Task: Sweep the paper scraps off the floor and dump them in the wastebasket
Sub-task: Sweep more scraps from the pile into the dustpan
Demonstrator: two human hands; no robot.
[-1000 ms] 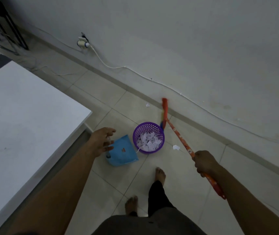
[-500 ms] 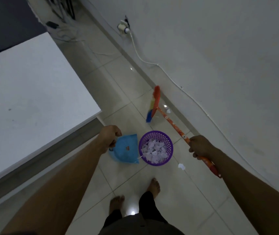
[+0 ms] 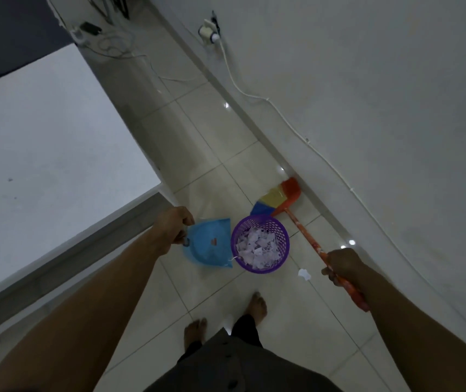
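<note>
A: Well, what is the left hand (image 3: 173, 227) doing?

B: Its fingers are curled round the handle of the blue dustpan (image 3: 209, 244). The dustpan is just beside the purple wastebasket (image 3: 260, 244), on its left side.

A: And the right hand (image 3: 345, 265)?

B: It grips the orange broom (image 3: 306, 233) by the stick, near the top end. The stick slants down toward the floor (image 3: 220, 295). The brush end is red, yellow and blue. It is down by the bottom of the wall (image 3: 367, 80), just behind the wastebasket.

A: Where are the paper scraps (image 3: 257, 247)?

B: Lots of them lie in a heap inside the wastebasket. One loose scrap (image 3: 304, 274) lies on the floor tiles, between the wastebasket and the right hand.

A: Where does the wastebasket stand?

B: Upright on the floor, in front of two bare feet (image 3: 258, 305). A big white counter (image 3: 42, 165) is off to the left. A white cable (image 3: 291, 123) runs along the wall.
</note>
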